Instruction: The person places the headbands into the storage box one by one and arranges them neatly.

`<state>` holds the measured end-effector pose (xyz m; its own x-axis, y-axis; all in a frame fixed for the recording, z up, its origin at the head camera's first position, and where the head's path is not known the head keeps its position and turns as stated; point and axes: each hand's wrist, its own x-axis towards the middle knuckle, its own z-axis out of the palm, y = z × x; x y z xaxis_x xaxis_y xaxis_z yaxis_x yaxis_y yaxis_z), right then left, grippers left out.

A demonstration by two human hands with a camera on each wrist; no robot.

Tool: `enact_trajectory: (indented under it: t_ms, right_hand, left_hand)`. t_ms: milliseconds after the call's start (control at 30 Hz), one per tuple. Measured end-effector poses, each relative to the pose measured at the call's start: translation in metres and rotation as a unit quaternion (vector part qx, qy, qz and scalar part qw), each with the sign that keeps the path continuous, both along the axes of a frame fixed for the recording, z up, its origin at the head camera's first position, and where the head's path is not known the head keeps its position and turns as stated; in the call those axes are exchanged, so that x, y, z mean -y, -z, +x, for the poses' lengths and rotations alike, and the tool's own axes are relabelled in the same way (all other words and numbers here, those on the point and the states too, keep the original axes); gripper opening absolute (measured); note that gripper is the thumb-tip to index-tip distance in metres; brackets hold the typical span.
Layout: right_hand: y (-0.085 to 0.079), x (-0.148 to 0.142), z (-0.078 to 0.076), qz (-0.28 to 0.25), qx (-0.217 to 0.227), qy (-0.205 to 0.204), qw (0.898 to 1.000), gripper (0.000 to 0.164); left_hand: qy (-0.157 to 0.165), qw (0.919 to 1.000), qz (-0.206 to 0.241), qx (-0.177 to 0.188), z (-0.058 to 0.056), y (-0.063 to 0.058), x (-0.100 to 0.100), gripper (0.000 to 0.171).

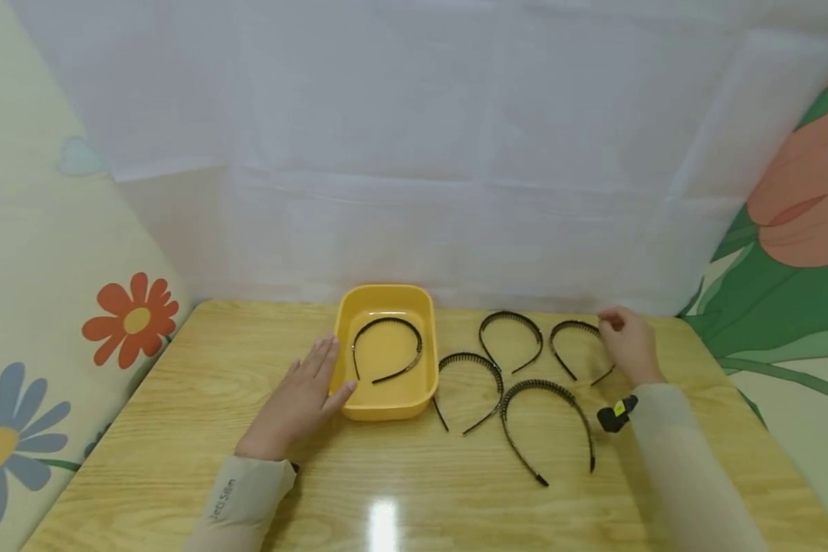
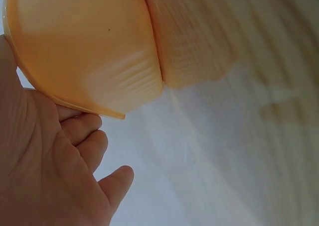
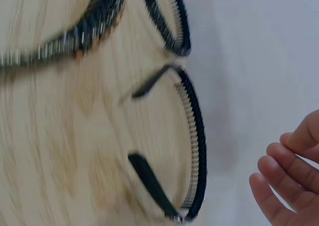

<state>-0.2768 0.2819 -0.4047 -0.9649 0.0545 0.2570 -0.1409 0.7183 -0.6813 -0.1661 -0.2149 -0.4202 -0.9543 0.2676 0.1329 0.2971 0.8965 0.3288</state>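
Observation:
A yellow plastic tray (image 1: 386, 411) stands on the wooden table, with one black headband (image 1: 419, 345) lying inside it. My left hand (image 1: 295, 400) rests against the tray's left side, fingers extended along the rim; the left wrist view shows the fingers touching the rim (image 2: 55, 100). At the far right, my right hand (image 1: 629, 346) hovers by the right side of a black toothed headband (image 1: 575, 323). In the right wrist view, that headband (image 3: 199, 136) lies apart from the loosely bent fingers (image 3: 269, 186), and nothing is in their grasp.
Three more black headbands lie between the tray and my right hand: one at the back (image 1: 510, 313), one beside the tray (image 1: 464, 356) and a larger one nearer the front (image 1: 541, 383). A white sheet (image 1: 400, 230) hangs behind the table (image 1: 414, 483).

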Motion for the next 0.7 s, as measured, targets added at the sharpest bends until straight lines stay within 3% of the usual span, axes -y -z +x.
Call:
enact_trajectory:
  t_ms: [567, 700]
  right_hand:
    - [0.012, -0.031, -0.015, 0.049, 0.082, 0.004, 0.995, 0.040]
    - [0.014, -0.034, -0.014, 0.051, 0.127, 0.007, 0.991, 0.044]
  left_hand:
    - [-0.003, 1.0000, 0.004, 0.004, 0.002, -0.001, 0.000, 0.078]
    - [-0.003, 1.0000, 0.003, 0.003, 0.002, 0.000, 0.000, 0.078]
